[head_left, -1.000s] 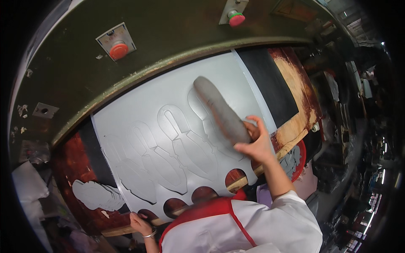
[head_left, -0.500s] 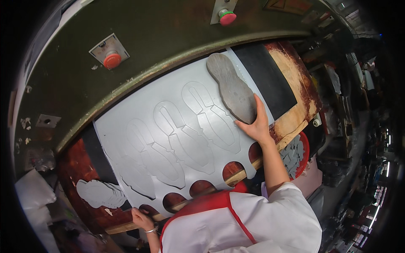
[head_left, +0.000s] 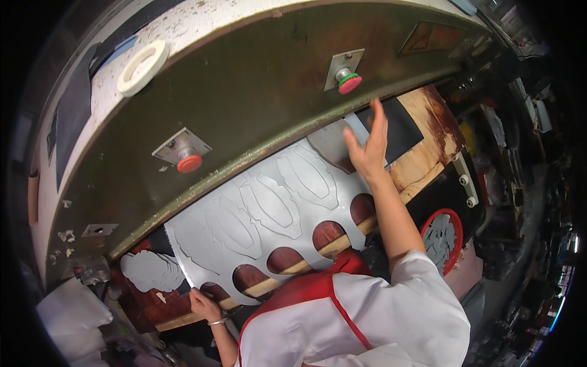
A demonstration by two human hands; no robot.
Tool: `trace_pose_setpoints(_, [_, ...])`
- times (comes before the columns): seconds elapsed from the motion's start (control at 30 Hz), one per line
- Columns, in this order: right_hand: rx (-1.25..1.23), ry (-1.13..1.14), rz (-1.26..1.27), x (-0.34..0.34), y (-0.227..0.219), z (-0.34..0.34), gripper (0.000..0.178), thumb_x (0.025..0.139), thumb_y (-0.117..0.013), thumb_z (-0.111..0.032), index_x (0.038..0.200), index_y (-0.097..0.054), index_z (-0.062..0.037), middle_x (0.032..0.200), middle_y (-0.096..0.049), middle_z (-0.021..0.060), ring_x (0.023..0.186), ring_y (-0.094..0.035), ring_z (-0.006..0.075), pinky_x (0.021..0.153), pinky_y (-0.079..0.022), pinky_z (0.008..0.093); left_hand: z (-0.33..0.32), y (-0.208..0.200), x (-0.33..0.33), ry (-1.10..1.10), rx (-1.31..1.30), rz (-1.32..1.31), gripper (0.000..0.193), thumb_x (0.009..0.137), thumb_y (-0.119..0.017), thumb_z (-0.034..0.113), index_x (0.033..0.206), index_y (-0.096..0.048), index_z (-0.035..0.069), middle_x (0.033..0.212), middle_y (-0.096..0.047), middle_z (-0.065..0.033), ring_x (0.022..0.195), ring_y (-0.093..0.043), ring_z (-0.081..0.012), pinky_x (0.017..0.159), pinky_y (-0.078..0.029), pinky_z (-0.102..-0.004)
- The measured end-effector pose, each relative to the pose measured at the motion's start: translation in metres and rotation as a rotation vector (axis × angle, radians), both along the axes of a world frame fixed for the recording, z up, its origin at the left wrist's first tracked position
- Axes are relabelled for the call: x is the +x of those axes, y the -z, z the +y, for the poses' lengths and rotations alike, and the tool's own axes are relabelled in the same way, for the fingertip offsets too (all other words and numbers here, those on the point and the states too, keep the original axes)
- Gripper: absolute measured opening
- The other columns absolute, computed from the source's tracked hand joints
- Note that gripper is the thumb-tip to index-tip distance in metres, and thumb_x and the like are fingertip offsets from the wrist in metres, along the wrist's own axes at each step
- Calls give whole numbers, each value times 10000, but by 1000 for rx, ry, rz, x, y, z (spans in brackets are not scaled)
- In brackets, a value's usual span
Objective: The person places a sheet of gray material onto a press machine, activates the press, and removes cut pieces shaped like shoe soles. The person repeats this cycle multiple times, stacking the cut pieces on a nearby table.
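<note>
Grey sole-shaped pieces (head_left: 150,271) lie fanned in a pile on the left, apparently cut already. Just right of them is a pale grey sheet (head_left: 260,220); the person's left hand (head_left: 206,307) has thumb and fingers drawn together on its near left corner, pinching it. Four sole-shaped outlines (head_left: 309,176) run side by side across the sheet, the material inside them in place, so they look cut but not lifted out. Along the near edge, arched openings (head_left: 249,278) show where material is gone, with a stained wooden board (head_left: 327,232) beneath.

The far edge meets a green machine beam (head_left: 257,98), bearing a red button (head_left: 189,163) and, further right, a pink button (head_left: 350,84); room looks tight there. Red-and-white clothing (head_left: 367,300) crowds the near edge.

Right of the last outline, at the sheet's far right, lies a grey-brown sole-shaped block (head_left: 331,147), close to the beam; whether the sheet under it is cut cannot be seen. The right hand (head_left: 371,150) is raised in front of it, thumb spread wide, holding nothing. Beyond, a black mat (head_left: 403,128) and the board's right end seem to give that hand most room. Furthest right, a red basin (head_left: 460,244) contains grey scraps (head_left: 441,238).
</note>
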State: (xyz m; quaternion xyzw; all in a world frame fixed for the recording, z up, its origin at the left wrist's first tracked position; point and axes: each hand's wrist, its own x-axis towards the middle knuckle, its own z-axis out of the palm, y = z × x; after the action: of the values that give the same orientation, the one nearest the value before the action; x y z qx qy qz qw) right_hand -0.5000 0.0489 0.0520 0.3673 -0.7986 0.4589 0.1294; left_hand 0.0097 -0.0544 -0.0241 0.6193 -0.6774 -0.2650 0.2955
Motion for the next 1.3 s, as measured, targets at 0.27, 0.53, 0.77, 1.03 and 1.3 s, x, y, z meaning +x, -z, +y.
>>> trace_pose_setpoints(0.27, [-52,164,198,-21,-21,-87,915,834,-622,-377,1418,-81,73,1438,-47,363,1324,-125,520,1078,-168,545,-84,5,-38,-22,-19,-42,471,1002,-397,333,660,-471,17,501,-476,-52,463,-439,-144,474,-361,-325])
trace_pose_setpoints(0.53, [163,282,164,-23,8,-26,870,765,-721,-329,1397,-243,29,1376,-316,294,1247,-361,426,1007,-337,463,-105,-10,-46,9,-62,-72,472,999,-398,344,663,-495,28,498,-498,-52,460,-475,-149,470,-376,-330])
trace_pose_setpoints(0.77, [576,113,-43,-47,119,62,317,875,-575,-297,979,-679,-15,949,-657,219,863,-624,347,782,-486,421,-100,11,-57,90,-118,-763,277,875,-517,245,685,-640,83,665,-648,-135,564,-628,-299,469,-482,-403])
trace_pose_setpoints(1.03, [315,209,804,-57,100,126,312,856,-619,-244,1045,-615,4,837,-645,163,771,-614,307,660,-493,447,-30,19,-49,33,-390,-118,205,887,-506,187,729,-527,58,678,-560,-156,661,-579,-340,645,-447,-427])
trace_pose_setpoints(1.3, [250,175,583,73,21,152,494,787,-714,-399,1036,-628,19,825,-660,194,723,-629,342,666,-525,421,59,9,2,-37,-206,117,258,922,-501,284,875,-529,32,652,-575,-179,680,-595,-367,623,-439,-457])
